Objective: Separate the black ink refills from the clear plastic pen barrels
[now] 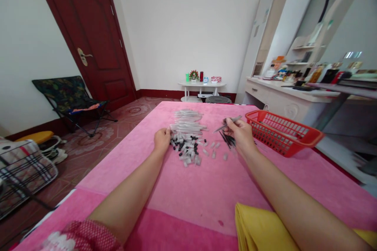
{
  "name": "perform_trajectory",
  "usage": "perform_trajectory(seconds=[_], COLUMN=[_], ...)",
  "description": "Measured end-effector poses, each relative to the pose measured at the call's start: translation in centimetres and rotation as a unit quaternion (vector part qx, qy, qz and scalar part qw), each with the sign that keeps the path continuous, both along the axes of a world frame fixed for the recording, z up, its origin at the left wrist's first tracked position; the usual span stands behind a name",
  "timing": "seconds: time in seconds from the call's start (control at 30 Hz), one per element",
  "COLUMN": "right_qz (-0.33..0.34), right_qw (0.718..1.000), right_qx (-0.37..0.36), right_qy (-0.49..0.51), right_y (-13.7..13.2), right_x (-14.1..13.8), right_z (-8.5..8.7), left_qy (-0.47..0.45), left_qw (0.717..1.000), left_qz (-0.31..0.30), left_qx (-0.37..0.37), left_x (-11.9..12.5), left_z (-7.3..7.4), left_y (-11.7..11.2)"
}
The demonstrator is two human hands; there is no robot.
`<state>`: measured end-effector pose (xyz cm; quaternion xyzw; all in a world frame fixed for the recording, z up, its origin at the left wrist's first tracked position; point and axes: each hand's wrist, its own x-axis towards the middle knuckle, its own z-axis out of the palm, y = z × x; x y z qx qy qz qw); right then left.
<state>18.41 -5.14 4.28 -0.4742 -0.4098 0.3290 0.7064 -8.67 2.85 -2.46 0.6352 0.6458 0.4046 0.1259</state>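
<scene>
On a pink cloth [188,188] lies a heap of grey pen barrels [188,124], and in front of it several loose black and clear caps [188,150]. My left hand [162,140] rests closed at the left edge of the heap, fingers curled on small parts I cannot make out. My right hand [240,133] is closed on a grey pen barrel [228,122], held pointing left above a small bundle of black refills [227,139].
An empty red plastic basket [282,131] sits right of my right hand. A yellow cloth [259,223] lies at the near edge. A dressing table [282,94], a white side table [202,86], a folding chair [70,100] and a red door [91,35] stand around.
</scene>
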Motion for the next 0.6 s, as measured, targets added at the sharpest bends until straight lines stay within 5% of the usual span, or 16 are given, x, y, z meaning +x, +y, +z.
perform_trajectory(seconds=[0.17,0.43,0.6], right_qz=[0.017,0.041,0.056], right_qw=[1.0,0.997,0.992], right_qx=[0.004,-0.022,-0.023], right_qy=[0.007,-0.066,-0.108], right_y=[0.2,0.3,0.3], right_x=[-0.2,-1.3,-1.9], right_z=[-0.4,-2.3,-3.1], left_qy=[-0.064,-0.052,-0.061], left_qw=[0.99,0.996,0.996], left_qz=[-0.127,-0.004,-0.06], left_qx=[0.01,0.074,0.04], left_x=[0.8,1.2,1.5], left_z=[-0.4,0.2,0.0], left_y=[-1.1,-1.0,-0.8])
